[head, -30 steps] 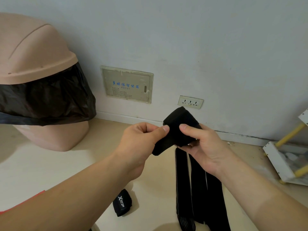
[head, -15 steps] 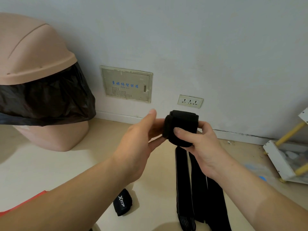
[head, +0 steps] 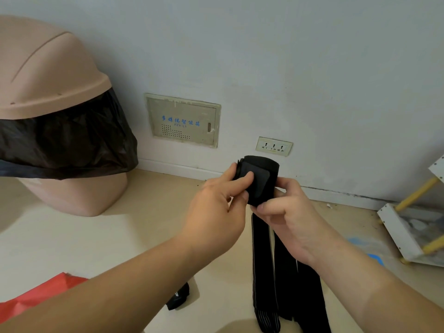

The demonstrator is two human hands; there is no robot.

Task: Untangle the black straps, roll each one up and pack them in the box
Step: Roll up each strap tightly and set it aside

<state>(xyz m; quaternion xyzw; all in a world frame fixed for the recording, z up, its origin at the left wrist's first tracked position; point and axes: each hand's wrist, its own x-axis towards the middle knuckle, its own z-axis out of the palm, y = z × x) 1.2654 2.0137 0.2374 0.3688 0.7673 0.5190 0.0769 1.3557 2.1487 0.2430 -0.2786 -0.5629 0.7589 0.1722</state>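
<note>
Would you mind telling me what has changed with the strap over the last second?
The loosely bunched strap is now a tight roll. The left hand opened briefly, then came back, its thumb pressing the end tab down. The right hand kept its grip underneath. The long straps below the hands, the small rolled strap and the bin have not moved.

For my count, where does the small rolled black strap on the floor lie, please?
Head view, lower centre: the small rolled black strap lies beside the left forearm, left of the long black straps.
</note>
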